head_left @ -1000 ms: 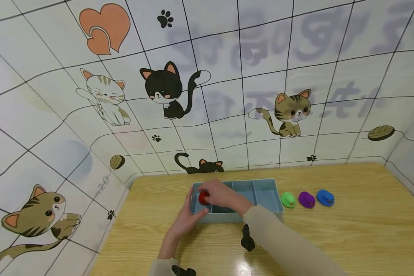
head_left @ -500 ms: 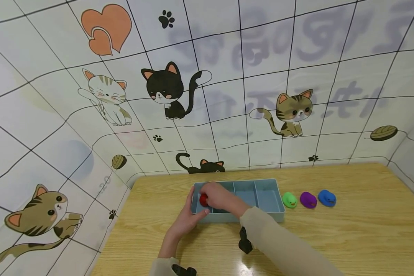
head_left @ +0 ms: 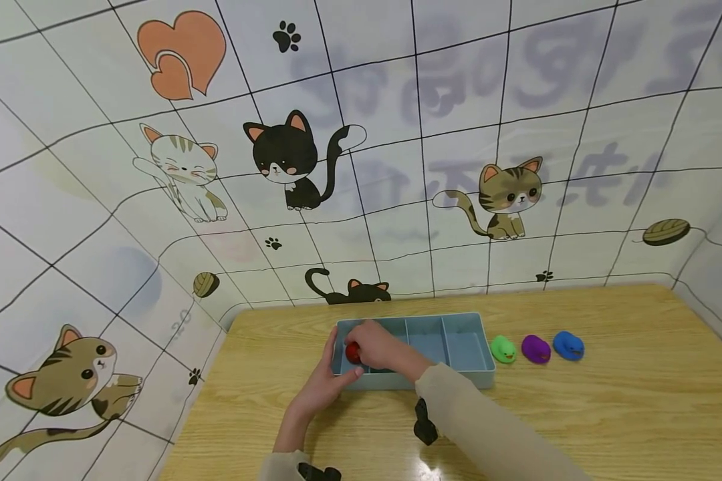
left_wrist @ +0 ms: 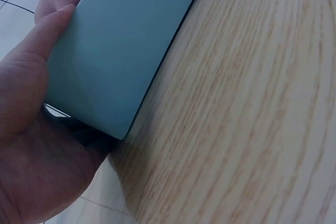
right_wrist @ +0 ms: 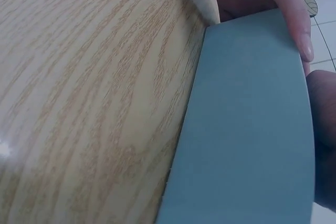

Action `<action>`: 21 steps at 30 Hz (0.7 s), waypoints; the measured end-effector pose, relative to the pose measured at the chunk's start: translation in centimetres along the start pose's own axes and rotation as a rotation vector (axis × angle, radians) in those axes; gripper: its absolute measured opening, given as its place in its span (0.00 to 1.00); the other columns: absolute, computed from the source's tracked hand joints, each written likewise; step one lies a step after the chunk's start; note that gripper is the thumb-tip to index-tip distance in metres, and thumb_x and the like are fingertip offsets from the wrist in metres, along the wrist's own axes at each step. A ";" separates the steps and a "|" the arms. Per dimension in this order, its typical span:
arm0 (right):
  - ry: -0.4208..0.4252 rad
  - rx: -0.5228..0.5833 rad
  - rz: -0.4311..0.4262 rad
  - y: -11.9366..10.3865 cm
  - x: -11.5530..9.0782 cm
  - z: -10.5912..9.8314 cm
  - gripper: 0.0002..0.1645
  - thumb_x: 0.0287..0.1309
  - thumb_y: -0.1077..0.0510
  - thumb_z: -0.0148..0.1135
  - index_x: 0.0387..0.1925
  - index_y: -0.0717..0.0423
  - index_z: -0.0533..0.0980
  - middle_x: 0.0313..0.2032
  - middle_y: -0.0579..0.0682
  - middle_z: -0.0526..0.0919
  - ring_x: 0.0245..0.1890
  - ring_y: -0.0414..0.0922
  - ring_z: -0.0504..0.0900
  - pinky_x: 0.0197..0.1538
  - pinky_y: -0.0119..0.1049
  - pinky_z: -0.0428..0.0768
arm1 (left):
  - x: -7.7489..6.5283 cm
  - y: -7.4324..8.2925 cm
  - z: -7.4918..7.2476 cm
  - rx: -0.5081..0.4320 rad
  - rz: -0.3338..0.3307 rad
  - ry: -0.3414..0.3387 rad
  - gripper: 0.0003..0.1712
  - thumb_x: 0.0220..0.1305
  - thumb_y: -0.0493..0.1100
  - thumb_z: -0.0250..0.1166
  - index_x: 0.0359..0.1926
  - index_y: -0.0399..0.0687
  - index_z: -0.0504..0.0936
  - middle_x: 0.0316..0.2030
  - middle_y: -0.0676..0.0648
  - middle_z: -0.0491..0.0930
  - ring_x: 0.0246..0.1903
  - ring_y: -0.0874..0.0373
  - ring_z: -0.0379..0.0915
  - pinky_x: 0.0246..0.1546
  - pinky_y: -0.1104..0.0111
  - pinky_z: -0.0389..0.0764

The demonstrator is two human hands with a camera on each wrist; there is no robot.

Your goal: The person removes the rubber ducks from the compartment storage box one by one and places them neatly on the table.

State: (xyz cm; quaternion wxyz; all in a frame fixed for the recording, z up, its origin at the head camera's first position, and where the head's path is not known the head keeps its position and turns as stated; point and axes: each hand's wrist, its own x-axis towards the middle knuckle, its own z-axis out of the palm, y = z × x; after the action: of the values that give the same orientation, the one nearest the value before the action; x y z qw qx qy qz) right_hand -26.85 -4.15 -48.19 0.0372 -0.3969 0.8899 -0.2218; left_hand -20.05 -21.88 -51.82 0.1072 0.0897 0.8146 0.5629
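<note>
A light blue divided box stands on the table, its compartments in a row. My left hand grips its left end, thumb at the front rim and fingers along the end wall. Inside the leftmost compartment, my right hand pinches a small rounded red toy, partly covered by the fingers. From the left wrist, the thumb of the left hand lies against the box wall. The right wrist view shows mainly the box's front wall, with the right hand partly behind its rim.
Right of the box sit a green rubber duck, a purple rubber duck and a blue rubber duck, in a row on the wooden table. A cat-printed sheet rises behind the table.
The right hand and forearm have shifted slightly left and lower, still holding the red toy in the leftmost compartment. The left hand keeps its grip, and the ducks stay put.
</note>
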 end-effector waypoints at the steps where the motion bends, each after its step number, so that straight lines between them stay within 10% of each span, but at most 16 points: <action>1: 0.006 -0.006 -0.007 0.1 -0.1 0.1 0.14 0.65 0.69 0.63 0.49 0.60 0.85 0.37 0.48 0.86 0.33 0.44 0.78 0.43 0.38 0.78 | 0.0 0.0 0.0 -0.001 0.001 -0.001 0.59 0.69 0.49 0.69 0.83 0.58 0.34 0.81 0.40 0.32 0.76 0.37 0.43 0.67 0.45 0.66; 8: 0.069 0.046 -0.076 0.6 -0.5 0.4 0.13 0.66 0.68 0.63 0.50 0.58 0.85 0.42 0.49 0.87 0.39 0.45 0.81 0.59 0.47 0.72 | 0.1 -0.2 -0.1 0.024 0.010 -0.001 0.59 0.70 0.51 0.68 0.83 0.57 0.33 0.81 0.40 0.34 0.78 0.38 0.34 0.72 0.40 0.54; 21: 0.131 0.113 -0.145 0.7 -1.1 0.3 0.14 0.65 0.69 0.64 0.51 0.60 0.84 0.43 0.49 0.88 0.41 0.45 0.82 0.56 0.47 0.73 | 0.0 -0.3 0.0 0.012 0.009 -0.005 0.59 0.70 0.51 0.68 0.83 0.59 0.33 0.81 0.41 0.33 0.78 0.39 0.34 0.71 0.40 0.57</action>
State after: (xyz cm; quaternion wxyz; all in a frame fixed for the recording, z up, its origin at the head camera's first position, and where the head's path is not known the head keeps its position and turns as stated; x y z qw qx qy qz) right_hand -26.50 -3.09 -48.86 -0.0147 -0.4421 0.8455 -0.2991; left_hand -20.09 -21.96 -52.07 0.1061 0.0955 0.8174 0.5582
